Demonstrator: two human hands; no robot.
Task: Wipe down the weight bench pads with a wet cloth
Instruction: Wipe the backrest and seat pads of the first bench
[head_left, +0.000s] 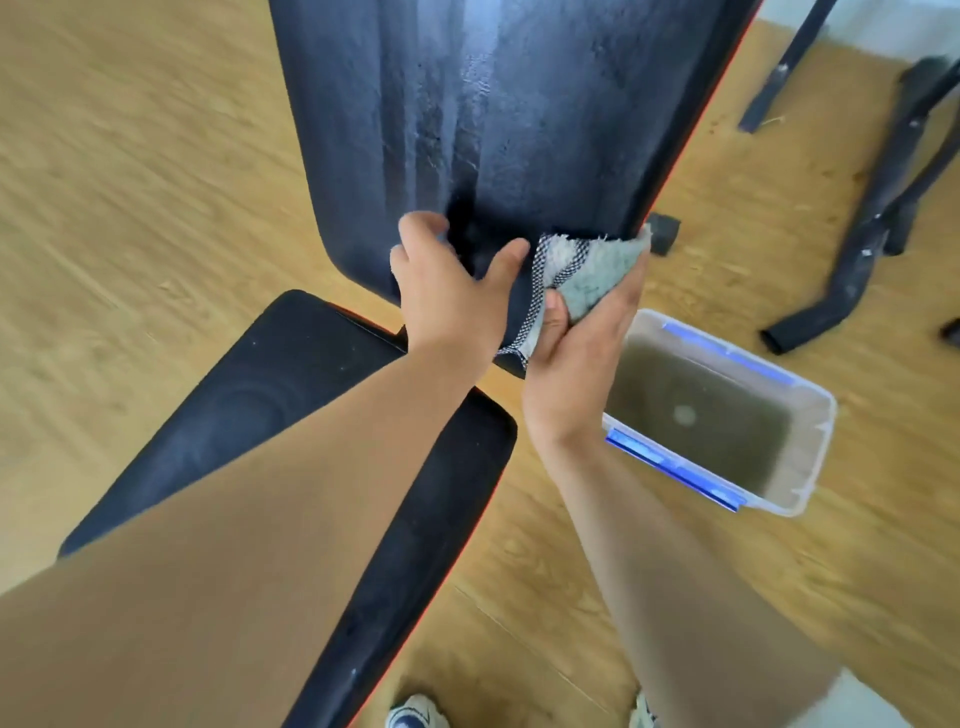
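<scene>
The black back pad (467, 104) of the weight bench rises away from me, streaked wet and shiny down its middle. Below it lies the black seat pad (270, 384). My left hand (447, 280) rests on the back pad's lower end with its fingers spread and thumb out. My right hand (576, 343) grips a bunched grey cloth (587, 270) with a mesh side, held against the pad's lower right corner.
A clear plastic tub (810, 457) with blue clips, holding murky water, stands on the wood floor right of the bench. Black metal frame legs (872, 223) lie at the far right. My shoes (410, 714) show at the bottom edge.
</scene>
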